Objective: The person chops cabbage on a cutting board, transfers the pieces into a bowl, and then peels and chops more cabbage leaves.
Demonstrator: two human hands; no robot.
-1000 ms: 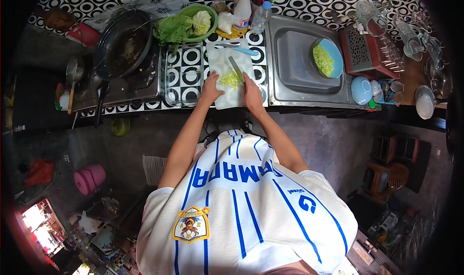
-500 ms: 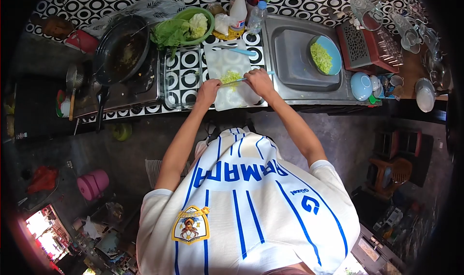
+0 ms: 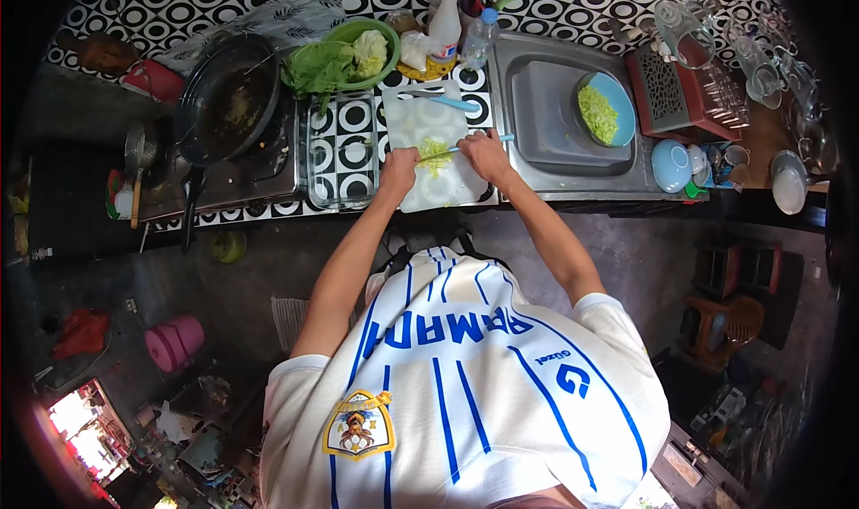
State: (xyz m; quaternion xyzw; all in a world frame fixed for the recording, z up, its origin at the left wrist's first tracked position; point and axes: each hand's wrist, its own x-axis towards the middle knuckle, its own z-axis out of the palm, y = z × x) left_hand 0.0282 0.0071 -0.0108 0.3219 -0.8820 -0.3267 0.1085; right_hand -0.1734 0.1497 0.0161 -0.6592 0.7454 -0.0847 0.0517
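Note:
A kitchen knife point(image 3: 436, 156) spans my two hands over a translucent white cutting board point(image 3: 452, 191). My right hand point(image 3: 486, 157) is wrapped round its light-blue handle, whose end sticks out to the right. My left hand point(image 3: 400, 169) is closed at the tip end of the blade; the fingertips are partly hidden. Chopped pale-green leafy vegetable point(image 3: 433, 146) lies in a small heap under and behind the blade. A second blue-handled knife point(image 3: 455, 104) rests across the far part of the board.
A green basin point(image 3: 390, 60) of leafy greens and bottles stand behind the board. To the left are a glass dish point(image 3: 313, 187) and a wok point(image 3: 225, 147) on the stove. A blue bowl point(image 3: 630, 120) of chopped greens sits in the sink point(image 3: 528, 173) at right.
Both hands and the knife stay over the board; the blade has shifted slightly relative to the chopped heap, which looks more spread. The whole view has moved a little.

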